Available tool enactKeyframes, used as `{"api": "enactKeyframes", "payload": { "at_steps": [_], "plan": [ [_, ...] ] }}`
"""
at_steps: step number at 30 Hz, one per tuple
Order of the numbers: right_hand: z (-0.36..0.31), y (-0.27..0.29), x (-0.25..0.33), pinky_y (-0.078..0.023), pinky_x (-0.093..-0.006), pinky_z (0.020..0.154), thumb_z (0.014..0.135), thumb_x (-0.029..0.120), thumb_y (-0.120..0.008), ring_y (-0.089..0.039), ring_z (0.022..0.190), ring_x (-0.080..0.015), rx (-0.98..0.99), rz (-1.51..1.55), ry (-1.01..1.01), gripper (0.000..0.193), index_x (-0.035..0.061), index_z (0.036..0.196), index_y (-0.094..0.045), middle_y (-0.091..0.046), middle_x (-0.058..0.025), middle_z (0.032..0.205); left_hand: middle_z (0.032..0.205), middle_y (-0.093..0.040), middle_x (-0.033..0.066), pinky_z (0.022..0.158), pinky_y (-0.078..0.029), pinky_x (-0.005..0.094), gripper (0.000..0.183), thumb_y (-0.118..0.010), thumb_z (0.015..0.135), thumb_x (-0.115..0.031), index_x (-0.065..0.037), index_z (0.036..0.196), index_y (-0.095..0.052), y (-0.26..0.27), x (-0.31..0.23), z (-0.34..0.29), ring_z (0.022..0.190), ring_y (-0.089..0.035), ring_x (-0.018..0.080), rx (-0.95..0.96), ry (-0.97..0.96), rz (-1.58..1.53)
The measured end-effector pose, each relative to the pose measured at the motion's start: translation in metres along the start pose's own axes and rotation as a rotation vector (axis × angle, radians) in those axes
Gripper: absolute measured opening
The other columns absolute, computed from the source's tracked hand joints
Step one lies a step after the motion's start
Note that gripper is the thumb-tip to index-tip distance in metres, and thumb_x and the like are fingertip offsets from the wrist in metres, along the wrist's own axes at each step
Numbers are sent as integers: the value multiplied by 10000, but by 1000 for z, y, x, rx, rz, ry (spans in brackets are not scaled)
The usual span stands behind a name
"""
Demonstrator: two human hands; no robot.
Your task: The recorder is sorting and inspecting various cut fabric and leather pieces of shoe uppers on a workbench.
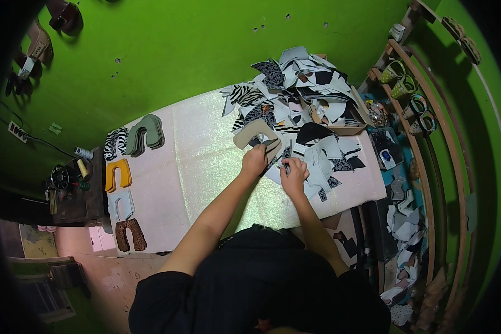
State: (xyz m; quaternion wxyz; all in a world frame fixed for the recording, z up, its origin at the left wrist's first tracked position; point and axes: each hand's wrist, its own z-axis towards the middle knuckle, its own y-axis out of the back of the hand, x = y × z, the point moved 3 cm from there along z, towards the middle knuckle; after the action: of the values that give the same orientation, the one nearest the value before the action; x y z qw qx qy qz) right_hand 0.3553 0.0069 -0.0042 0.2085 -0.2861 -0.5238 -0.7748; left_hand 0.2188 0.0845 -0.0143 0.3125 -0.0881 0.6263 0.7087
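My left hand (pixel 254 161) is closed at the near edge of the scrap heap, with a dark, narrow piece (pixel 271 145) showing at its fingertips; I cannot make out its kind. Just beyond those fingers, a beige U-shaped cutout (pixel 245 136) lies against the heap. Close by on the right, my right hand (pixel 295 171) has its fingers curled together over a dark patterned scrap (pixel 286 154). What it pinches is mostly hidden. Grey-white cut pieces (pixel 319 167) spread beside that hand, and zebra-striped scraps (pixel 247 96) lie farther back.
Stacked U-shaped pieces line the table's left side: green (pixel 146 135), yellow (pixel 118 173), white (pixel 121 205) and leopard-print (pixel 131 234). A cardboard box (pixel 348 130) holds offcuts at the back right. Sandals hang on a wooden rack (pixel 423 139) to the right. A sewing machine wheel (pixel 59 177) stands left.
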Motion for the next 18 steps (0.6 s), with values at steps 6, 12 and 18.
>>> {"api": "enactKeyframes", "payload": {
  "at_steps": [6,12,18],
  "plan": [
    [0,0,-1,-242,-409,873,724,132,-593,-402,1029,-244,39,-4,-17,199,136,922,-589,-525,-21,1015,831,-597,192,638,-463,427,184,-585,748,-111,-23,892,-512,18,-1,8,729,-585,378,-40,88,-216],
    [-3,0,8,-240,-413,879,727,138,-590,-398,1038,-246,36,-8,-22,203,143,930,-589,-524,-23,1018,728,-603,134,605,-472,362,336,-624,681,-66,4,970,-467,38,27,28,686,-609,279,-95,286,-436],
    [-12,-4,15,-233,-416,894,730,152,-590,-393,1048,-243,24,-14,-27,206,152,936,-591,-521,-21,1028,1071,-569,157,750,-519,348,471,-359,695,62,25,1164,-378,77,18,26,910,-614,273,449,503,-1299]
  ]
}}
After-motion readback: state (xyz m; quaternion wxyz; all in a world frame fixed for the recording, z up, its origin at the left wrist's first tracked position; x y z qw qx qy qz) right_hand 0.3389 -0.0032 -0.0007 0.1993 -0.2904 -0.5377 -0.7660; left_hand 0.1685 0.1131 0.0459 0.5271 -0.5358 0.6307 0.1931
